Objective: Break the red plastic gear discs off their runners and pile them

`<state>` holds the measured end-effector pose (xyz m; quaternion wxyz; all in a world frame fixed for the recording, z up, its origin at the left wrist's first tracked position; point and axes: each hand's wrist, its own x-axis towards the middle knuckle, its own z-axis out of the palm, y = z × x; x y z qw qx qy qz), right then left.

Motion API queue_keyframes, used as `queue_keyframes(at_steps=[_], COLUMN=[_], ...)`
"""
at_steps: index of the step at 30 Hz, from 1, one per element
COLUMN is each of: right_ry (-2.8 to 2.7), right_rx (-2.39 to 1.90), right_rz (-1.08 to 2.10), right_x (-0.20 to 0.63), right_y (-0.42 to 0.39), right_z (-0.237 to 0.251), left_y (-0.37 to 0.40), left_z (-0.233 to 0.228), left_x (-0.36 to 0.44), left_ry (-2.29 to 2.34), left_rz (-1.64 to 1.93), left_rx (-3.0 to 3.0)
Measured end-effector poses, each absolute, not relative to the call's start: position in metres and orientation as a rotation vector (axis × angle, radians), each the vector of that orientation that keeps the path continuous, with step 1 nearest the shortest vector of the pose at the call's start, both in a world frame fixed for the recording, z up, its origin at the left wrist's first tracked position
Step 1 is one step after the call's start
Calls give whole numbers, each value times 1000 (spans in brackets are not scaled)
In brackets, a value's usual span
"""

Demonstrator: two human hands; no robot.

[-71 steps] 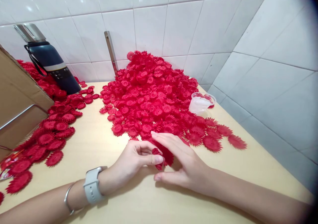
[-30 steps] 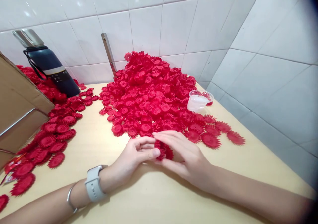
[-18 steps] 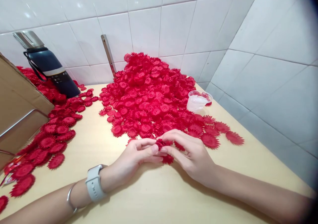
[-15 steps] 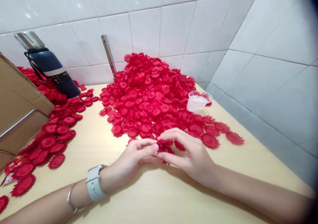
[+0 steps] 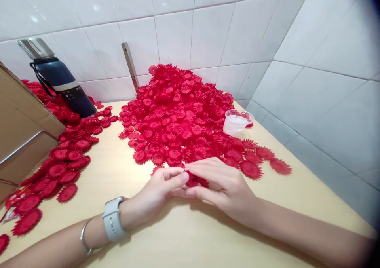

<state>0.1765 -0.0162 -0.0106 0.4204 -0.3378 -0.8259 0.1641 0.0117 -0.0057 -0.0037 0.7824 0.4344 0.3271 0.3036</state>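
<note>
Between my two hands is a red fringed flower piece, just above the table in front of the big pile. My left hand, with a watch and a bangle on its wrist, pinches the piece's left edge between thumb and fingers. Over its right side curve the fingers of my right hand, the thumb below and the other fingertips on top, near my left thumb. Part of the piece is hidden behind my fingers. A large heap of similar red fringed discs lies right behind my hands.
A clear plastic cup stands at the heap's right. To the left are more red discs, a dark blue bottle leaning at an angle and a cardboard box. White tiled walls border the pale table.
The fingers of my right hand have come down over the red flower piece and lie flatter and closer together. My left hand has stayed in place.
</note>
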Motion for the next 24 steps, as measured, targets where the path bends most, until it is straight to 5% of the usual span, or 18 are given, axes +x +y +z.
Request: queue_keyframes(at_steps=[14,24], right_ry=[-1960,-2105], right_rx=[-955,-720], right_rz=[587,390], right_x=[176,176], right_y=[-17,-15], right_z=[-10,-13], left_y=[-6,-6], left_z=[-4,-3], left_x=[11,13], left_ry=[786,749], left_rz=[676,655], left_rx=[881,913])
